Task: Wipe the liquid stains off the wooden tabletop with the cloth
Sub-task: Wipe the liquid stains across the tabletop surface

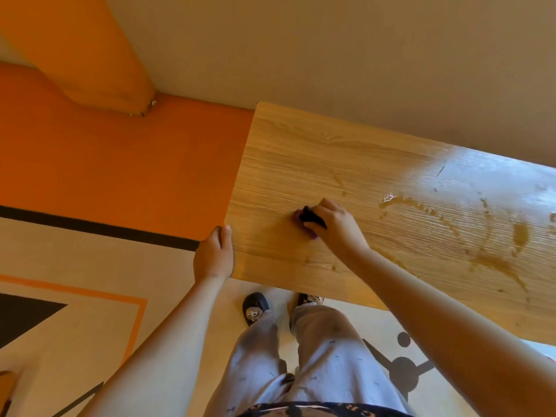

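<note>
On the left, the left hand [213, 254] is holding the end edge of the wooden worktop [301, 152], with its thumb lying on top and its fingers curling over the side. In the middle, the right hand [334, 227] is pressing a dark cloth [311, 219] down on the wood, with its fingers [328, 204] bunched tight around it. Further right, the brown wet stains [493, 260] are sitting well apart from the cloth, shining in the light.

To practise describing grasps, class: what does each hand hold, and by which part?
The right hand holds the cloth, bunched in its grip. The left hand grips the wooden tabletop by its end edge, thumb on top.
</note>
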The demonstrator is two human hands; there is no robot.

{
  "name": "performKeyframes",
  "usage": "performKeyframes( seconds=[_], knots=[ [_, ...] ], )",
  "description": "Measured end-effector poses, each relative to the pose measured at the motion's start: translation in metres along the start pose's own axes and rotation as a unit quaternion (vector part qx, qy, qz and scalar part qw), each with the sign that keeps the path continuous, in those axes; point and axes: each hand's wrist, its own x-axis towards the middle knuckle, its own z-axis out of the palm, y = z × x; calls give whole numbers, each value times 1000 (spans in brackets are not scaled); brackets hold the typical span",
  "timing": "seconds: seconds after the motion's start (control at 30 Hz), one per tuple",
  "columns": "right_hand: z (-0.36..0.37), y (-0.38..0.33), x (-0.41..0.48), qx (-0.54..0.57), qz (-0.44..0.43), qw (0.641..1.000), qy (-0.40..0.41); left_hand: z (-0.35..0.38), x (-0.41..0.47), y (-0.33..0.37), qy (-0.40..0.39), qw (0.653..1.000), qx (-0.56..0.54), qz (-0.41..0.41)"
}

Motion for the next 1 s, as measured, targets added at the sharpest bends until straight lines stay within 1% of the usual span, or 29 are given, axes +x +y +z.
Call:
performKeyframes(
  seconds=[0.07,0.1,0.2,0.23,0.3,0.43,0.53,0.6,0.67,0.77,0.83,0.9,0.93,1.0],
  knots=[
    [-12,16,26,-2,72,997,29,0,-1,1,8,1000,12,2],
    [-16,21,35,-4,93,995,38,0,-1,0,15,1000,22,4],
    [-15,17,32,0,112,992,54,0,-3,0,42,997,59,11],
    [-11,10,23,6,108,993,55,1,-4,-1,49,996,68,15],
    [0,-6,-6,19,71,996,48,1,-3,-1,52,995,82,25],
    [26,-39,-78,50,-10,998,-25,3,-1,-3,41,994,101,29],
    [25,-37,-104,62,-34,996,-63,3,-2,-2,38,994,102,29],
    [15,-21,-96,53,-14,997,-48,2,-1,0,34,994,98,33],
    [0,-2,-75,37,50,998,-1,1,-2,1,33,994,96,37],
    [-20,25,-47,8,148,987,65,1,-3,0,31,995,89,36],
    [-21,29,-43,15,185,977,106,1,-3,0,27,995,84,36],
    [-12,18,-51,23,198,971,131,0,-3,0,28,995,84,37],
    [-4,8,-59,33,192,972,129,0,-3,1,27,995,84,37],
    [10,-13,-79,53,152,982,97,-1,-4,1,28,995,83,37]
  ],
)
